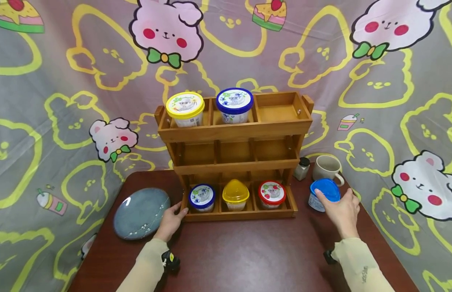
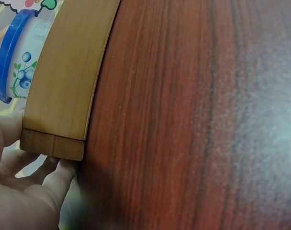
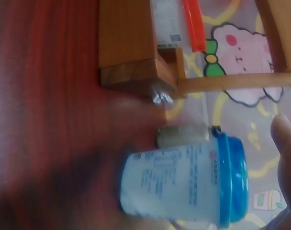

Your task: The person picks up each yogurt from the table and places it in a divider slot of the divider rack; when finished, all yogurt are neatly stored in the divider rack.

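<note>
My left hand (image 1: 170, 222) grips the lower left corner of a three-tier wooden shelf (image 1: 233, 130); in the left wrist view its fingertips (image 2: 64, 175) touch the end of the front board. At the right, my right hand (image 1: 343, 211) is spread around a white cup with a blue lid (image 1: 325, 191). The right wrist view shows the thumb (image 3: 285, 136) apart from that cup; the other fingers are hidden there. On the bottom tier sit a dark-blue-lidded tub (image 1: 202, 195), a cup with a yellow domed lid (image 1: 235, 194) and a red-lidded tub (image 1: 272, 192).
A yellow-lidded tub (image 1: 185, 106) and a blue-lidded tub (image 1: 235, 101) stand on the top tier. Left of the shelf lies a blue-grey plate (image 1: 140, 213). A small jar with a black lid (image 1: 302, 168) and a beige mug (image 1: 326, 167) stand behind the right-hand cup.
</note>
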`<state>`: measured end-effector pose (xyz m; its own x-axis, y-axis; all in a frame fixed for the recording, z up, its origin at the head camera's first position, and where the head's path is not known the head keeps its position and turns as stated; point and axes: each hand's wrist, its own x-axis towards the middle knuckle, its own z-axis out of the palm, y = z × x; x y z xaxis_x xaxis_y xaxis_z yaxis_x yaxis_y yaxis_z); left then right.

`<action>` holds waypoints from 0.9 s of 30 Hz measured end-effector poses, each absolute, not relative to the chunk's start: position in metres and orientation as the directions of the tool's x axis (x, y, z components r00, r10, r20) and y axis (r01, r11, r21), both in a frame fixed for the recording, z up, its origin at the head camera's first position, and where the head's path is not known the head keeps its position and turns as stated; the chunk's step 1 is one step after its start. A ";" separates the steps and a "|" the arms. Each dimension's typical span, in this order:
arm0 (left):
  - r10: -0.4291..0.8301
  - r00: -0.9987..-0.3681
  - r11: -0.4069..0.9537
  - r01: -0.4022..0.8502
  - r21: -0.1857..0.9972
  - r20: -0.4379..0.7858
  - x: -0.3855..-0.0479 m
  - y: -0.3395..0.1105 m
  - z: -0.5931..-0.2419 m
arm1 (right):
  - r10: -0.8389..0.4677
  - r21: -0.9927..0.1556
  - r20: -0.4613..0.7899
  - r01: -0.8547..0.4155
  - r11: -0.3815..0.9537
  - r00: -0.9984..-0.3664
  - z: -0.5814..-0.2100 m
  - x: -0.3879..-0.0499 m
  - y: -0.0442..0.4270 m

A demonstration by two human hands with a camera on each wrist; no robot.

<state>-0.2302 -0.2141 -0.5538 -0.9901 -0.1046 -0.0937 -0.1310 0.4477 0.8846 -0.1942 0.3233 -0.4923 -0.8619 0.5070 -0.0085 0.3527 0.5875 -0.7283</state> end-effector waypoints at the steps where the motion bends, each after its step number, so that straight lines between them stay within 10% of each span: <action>1: -0.106 -0.990 0.448 -0.133 0.884 -0.096 -0.230 -0.214 -0.554 | 0.512 -0.731 -0.011 0.356 0.582 -0.859 -0.491 -0.198 0.322; 27: -0.099 -0.991 0.444 -0.123 0.887 -0.088 -0.230 -0.216 -0.558 | 0.610 -0.831 0.003 0.337 0.443 -0.793 -0.519 -0.221 0.319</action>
